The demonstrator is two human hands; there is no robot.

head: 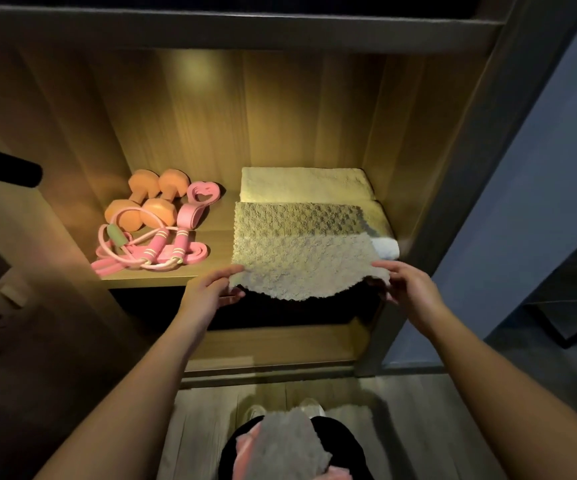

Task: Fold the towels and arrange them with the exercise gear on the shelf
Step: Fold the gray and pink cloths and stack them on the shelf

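A fluffy grey towel (301, 251) sits half on the wooden shelf (220, 233).
Each grip, left hand (211, 289) and right hand (408, 285), pinches a near corner; the far part lies on a folded cream towel (308, 185).

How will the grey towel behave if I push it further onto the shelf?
Probably floppy: the grey towel sags between the left hand and right hand. Its plush pile likely drags on the cream towel beneath, so it may bunch rather than slide.
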